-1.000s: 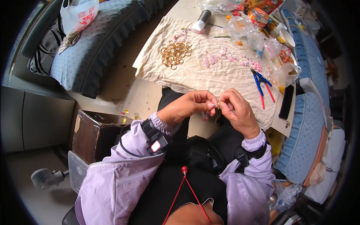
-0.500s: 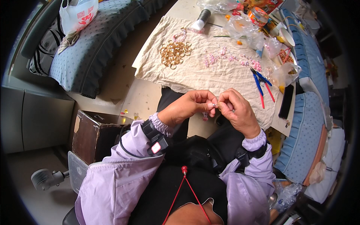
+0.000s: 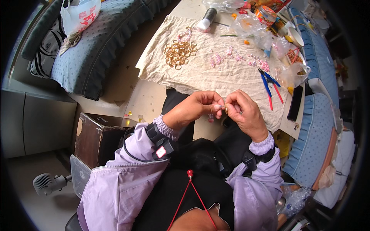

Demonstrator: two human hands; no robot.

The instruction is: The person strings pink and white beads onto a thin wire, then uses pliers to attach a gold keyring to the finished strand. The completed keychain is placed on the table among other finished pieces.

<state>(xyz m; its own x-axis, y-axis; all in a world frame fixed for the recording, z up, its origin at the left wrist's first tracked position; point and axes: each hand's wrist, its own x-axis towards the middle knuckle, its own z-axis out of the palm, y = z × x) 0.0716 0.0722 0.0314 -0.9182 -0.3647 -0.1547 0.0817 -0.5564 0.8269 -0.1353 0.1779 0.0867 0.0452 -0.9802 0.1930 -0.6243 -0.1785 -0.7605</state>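
Over my lap, just off the table's near edge, my left hand (image 3: 198, 107) pinches a small beaded piece between thumb and forefinger; pink beads (image 3: 211, 118) dangle below its fingers. Facing it, my right hand (image 3: 246, 115) is closed in a pinch on a small gold ring-like fitting (image 3: 226, 109), close against the beaded end. The fingertips nearly meet, and how the two parts join is too small to tell. On the cloth ahead lie a heap of gold rings (image 3: 180, 54), scattered pink beads (image 3: 239, 57) and a finished-looking pink bead strand (image 3: 185, 35).
A cream cloth (image 3: 158, 65) covers much of the table. Pliers (image 3: 269, 86) with blue and red handles rest at its right, beside a black oblong case (image 3: 295, 103). Plastic bags (image 3: 250, 29), a jar (image 3: 266, 16) and a grey-capped bottle (image 3: 207, 19) crowd the far side.
Both hands stay together in nearly the same place, with slight finger movement. The gold fitting at my right fingertips shows more clearly now.
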